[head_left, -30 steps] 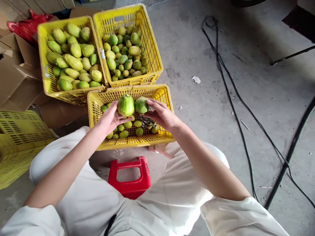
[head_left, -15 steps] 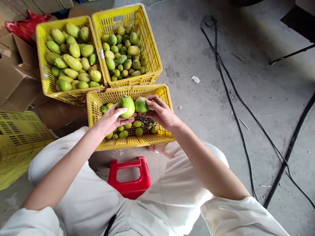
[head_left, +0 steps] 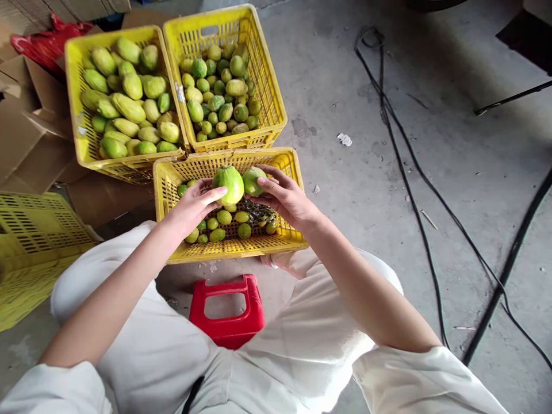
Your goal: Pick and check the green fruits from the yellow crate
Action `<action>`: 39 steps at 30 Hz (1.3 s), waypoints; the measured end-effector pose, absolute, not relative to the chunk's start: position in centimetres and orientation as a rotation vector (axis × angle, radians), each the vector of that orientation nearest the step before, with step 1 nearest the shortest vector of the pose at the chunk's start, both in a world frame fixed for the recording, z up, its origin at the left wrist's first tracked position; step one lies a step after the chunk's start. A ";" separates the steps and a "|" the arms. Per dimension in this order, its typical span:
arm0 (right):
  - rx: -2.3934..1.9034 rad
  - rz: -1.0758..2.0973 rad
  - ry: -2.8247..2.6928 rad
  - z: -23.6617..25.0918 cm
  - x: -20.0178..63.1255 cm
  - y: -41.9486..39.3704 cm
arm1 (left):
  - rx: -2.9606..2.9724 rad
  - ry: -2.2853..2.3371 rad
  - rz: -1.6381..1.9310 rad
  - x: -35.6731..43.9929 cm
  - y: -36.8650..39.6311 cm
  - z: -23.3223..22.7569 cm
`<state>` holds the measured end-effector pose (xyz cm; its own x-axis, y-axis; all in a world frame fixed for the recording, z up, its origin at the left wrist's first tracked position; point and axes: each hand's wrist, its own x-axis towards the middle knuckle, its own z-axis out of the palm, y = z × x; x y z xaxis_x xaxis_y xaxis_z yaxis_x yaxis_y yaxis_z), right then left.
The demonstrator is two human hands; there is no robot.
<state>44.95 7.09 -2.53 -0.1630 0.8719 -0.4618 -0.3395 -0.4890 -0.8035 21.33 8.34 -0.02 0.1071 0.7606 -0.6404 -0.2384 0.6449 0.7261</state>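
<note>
Held in my left hand (head_left: 199, 202) is a round, bright green papaya (head_left: 229, 185), with the thumb across its front. My right hand (head_left: 288, 197) grips a smaller green papaya (head_left: 254, 181), fingers over its right side. The two fruits sit side by side, almost touching, above the near yellow crate (head_left: 233, 250). Inside that crate lie several small green-yellow fruits (head_left: 224, 217) and a dark, shiny clump (head_left: 259, 213), partly hidden by my hands.
Behind it stand a left yellow crate (head_left: 70, 92) of long green-yellow papayas and a right yellow crate (head_left: 271, 75) of smaller ones. Another yellow crate (head_left: 38, 230) is at far left. A red stool (head_left: 226, 330) sits between my legs. Black cables (head_left: 409, 155) cross the floor.
My left hand has turned the larger papaya and shifted it slightly right. The smaller papaya has also turned in my right hand and moved a little right and up.
</note>
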 end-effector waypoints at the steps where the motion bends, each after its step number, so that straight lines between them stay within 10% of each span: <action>1: -1.242 1.765 -0.680 -2.6 45.0 7.1 | 0.512 1.259 0.788 21.3 8.4 -0.1; 39: -1.294 1.758 -0.706 -2.7 45.2 7.5 | 0.461 1.297 0.765 21.1 8.9 0.2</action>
<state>45.16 7.50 -2.68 -0.1330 0.8629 -0.4875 -0.2860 -0.5044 -0.8148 21.14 8.86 0.17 0.0825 0.7280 -0.6806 -0.2436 0.6769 0.6946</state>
